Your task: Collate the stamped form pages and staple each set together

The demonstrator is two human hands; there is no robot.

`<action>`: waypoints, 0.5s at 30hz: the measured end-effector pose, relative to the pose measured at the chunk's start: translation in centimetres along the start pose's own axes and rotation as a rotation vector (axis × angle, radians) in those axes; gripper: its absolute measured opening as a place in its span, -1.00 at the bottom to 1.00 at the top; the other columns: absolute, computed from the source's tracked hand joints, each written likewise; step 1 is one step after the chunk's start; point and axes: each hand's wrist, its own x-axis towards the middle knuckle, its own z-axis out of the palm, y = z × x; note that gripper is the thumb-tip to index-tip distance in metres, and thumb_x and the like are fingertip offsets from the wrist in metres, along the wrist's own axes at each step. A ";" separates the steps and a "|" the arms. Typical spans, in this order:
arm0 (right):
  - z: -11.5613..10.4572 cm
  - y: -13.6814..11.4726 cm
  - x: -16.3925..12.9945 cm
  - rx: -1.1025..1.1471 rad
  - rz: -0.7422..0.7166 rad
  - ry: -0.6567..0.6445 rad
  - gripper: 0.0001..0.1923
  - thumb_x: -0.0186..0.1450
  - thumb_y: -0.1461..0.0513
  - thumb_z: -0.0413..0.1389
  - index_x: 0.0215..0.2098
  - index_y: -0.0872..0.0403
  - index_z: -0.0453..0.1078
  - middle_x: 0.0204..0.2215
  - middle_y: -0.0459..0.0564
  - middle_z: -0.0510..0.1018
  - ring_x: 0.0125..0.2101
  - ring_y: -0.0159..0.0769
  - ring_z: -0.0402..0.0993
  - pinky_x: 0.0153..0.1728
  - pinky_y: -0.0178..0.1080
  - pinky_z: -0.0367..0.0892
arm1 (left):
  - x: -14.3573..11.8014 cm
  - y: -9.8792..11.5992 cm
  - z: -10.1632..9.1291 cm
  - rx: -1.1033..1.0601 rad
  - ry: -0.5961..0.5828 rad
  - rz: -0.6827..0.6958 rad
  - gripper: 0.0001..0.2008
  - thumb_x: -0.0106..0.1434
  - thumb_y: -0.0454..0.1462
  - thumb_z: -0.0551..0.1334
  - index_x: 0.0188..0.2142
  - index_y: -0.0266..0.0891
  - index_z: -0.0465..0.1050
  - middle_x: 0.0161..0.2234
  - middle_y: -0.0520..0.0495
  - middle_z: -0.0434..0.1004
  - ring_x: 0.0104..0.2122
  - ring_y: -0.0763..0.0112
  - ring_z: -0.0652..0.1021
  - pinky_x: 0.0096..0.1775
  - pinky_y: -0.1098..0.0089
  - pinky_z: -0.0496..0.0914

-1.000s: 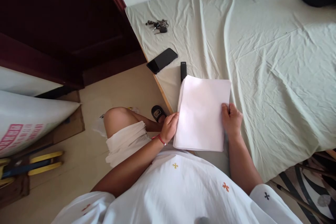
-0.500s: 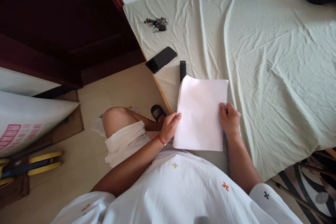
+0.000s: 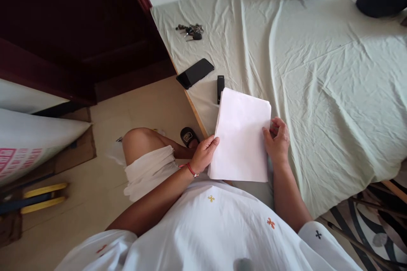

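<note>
Holding the paper stack [image 3: 241, 135]: the left hand [image 3: 204, 152] is pinching its left edge, thumb lying on the top sheet, fingers passing underneath where I am losing sight of them.
Right hand [image 3: 278, 142]: its thumb is resting over the stack's right edge, bent fingers standing a narrow gap away; I am not managing to tell whether it is gripping.
Long axis: the stack is running forward from the wearer's body and leaning slightly right, its short far edge slanting nearer at the right corner.
Place: I am seeing it in front of the white shirt [image 3: 222, 228], over the near part of the pale green cloth [image 3: 318, 93]; whether they are touching, I am not managing to tell.
Cloth: a small black object [image 3: 220, 89] is lying by the stack's far left corner, a phone [image 3: 195, 73] beyond it near the edge, keys [image 3: 192, 31] farther off; wrinkles are crossing the fabric.
Room: to the left I am viewing a dark red door [image 3: 79, 21], a white sack [image 3: 34, 148] and tan floor [image 3: 140, 101].
</note>
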 end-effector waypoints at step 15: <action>-2.2 -4.5 1.6 0.658 0.254 -0.246 -0.60 0.03 0.05 0.46 -0.22 -0.04 0.53 -0.28 0.03 0.65 -0.10 0.00 0.59 -0.05 0.12 0.55 | 1.9 5.3 -1.7 0.079 -0.003 0.282 -0.51 0.28 0.16 0.24 -0.25 -0.22 0.59 -0.41 -0.06 0.54 -0.33 0.26 0.52 -0.16 0.29 0.44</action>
